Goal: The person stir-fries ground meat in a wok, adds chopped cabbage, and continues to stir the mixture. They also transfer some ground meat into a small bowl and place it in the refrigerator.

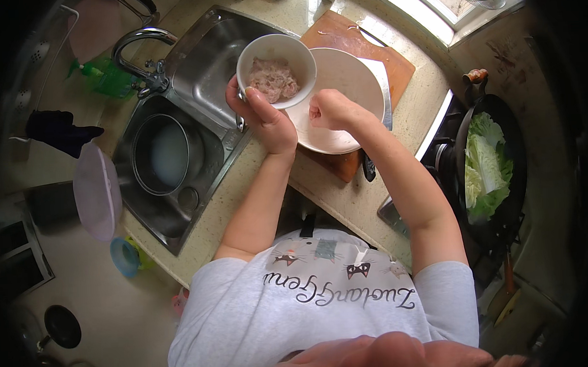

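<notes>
My left hand holds a white bowl tilted towards me, its thumb at the rim. Pinkish minced meat lies in that bowl. Beside it, my right hand is curled into a loose fist above a large white basin; whether its fingers hold anything is hidden. Under the basin are a wooden cutting board and a knife, whose black handle sticks out at the near side.
A double steel sink with a chrome faucet stands at left, a pot of cloudy liquid in its nearer basin. At right, a black wok holds cabbage leaves on the stove. A lilac basin is at far left.
</notes>
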Action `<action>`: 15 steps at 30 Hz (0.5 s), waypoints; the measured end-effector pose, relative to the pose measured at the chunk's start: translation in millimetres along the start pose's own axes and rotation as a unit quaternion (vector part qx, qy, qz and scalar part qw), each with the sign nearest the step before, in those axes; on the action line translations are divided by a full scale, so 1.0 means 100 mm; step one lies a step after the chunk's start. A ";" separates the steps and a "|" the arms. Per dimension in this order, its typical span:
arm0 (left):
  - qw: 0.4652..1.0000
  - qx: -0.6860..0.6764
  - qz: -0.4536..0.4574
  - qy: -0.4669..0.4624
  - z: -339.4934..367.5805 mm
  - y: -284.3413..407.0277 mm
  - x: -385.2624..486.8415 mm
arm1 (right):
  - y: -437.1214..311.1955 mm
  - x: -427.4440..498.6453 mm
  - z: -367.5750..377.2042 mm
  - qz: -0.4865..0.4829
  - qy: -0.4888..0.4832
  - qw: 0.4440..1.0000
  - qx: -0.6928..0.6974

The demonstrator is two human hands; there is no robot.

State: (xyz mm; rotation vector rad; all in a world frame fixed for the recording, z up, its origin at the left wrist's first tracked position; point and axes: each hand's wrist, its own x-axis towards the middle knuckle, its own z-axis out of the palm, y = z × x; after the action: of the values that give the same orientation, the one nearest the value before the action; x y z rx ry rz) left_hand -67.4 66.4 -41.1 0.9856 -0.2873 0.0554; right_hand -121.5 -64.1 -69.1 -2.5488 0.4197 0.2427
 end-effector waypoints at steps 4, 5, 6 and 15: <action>1.000 0.008 -0.010 0.003 -0.01 0.00 0.06 | -0.24 -0.35 -0.28 0.001 0.120 0.987 0.108; 1.000 0.021 -0.002 -0.003 -0.02 0.01 0.07 | -0.28 -0.44 -0.42 0.014 0.161 0.978 0.131; 1.000 0.020 -0.006 -0.008 -0.02 0.03 0.09 | -0.34 -0.55 -0.54 0.008 0.242 0.956 0.167; 0.988 0.057 -0.071 -0.123 -0.01 0.42 -0.05 | -1.27 -0.73 -0.95 -0.114 0.231 0.966 -0.007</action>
State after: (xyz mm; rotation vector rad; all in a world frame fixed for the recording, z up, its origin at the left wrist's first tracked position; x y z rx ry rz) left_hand -79.2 91.0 -8.3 1.1249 -0.4437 -0.1830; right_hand -137.7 4.8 90.4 -2.6272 0.2864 -0.4432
